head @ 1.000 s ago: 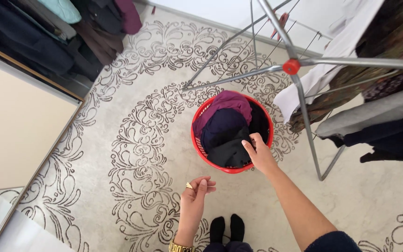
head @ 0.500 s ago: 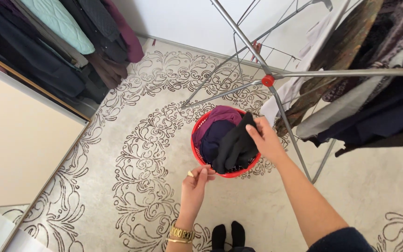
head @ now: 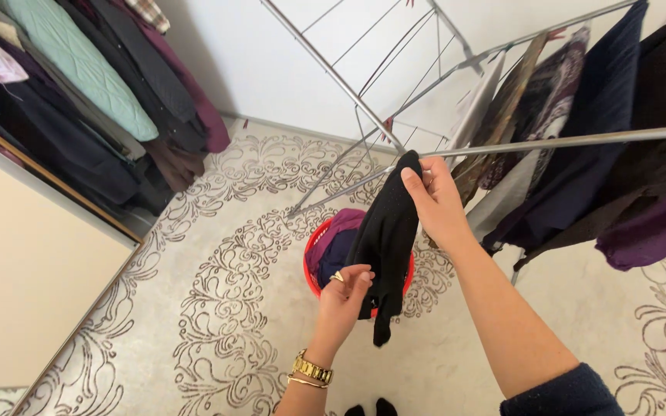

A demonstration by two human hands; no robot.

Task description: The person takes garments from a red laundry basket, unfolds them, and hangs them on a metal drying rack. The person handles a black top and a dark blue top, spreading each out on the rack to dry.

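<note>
My right hand (head: 437, 204) pinches black garment (head: 385, 239) top, left hand (head: 346, 296) fingers grasp its middle; loose pinch risks drop into red basket (head: 311, 279).

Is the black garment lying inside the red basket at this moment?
No, the black garment hangs in the air above the red basket, pinched at its top by the right hand and touched lower down by the left hand.

Single head cam, looks steeply down, close over hands (head: 437, 204), patterned carpet (head: 217, 308) below.
</note>
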